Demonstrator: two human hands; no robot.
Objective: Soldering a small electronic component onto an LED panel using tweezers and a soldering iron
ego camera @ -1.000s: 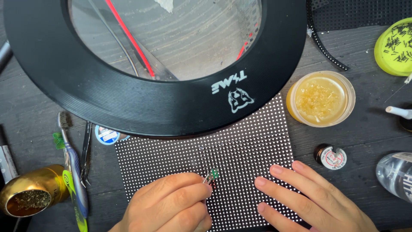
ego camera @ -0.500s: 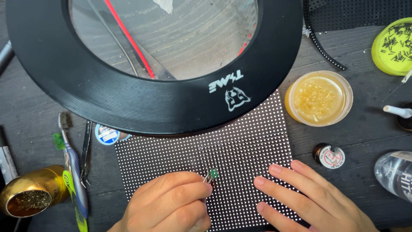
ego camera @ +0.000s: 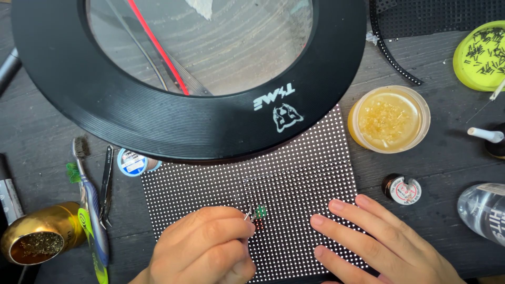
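The magnifier ring (ego camera: 105,110) overhangs the far half of the dotted panel (ego camera: 294,179), closing that area to approach from above. The near half of the panel lies uncovered apart from the left hand (ego camera: 202,252) and right hand (ego camera: 379,242), with an open strip between them. Left of the panel, a toothbrush (ego camera: 89,205), tweezers (ego camera: 107,184) and a brass cup (ego camera: 39,239) crowd the table (ego camera: 31,142). To the right, a yellow jar (ego camera: 388,118), a small spool (ego camera: 402,189) and a bottle (ego camera: 484,210) stand apart, leaving gaps of bare table.
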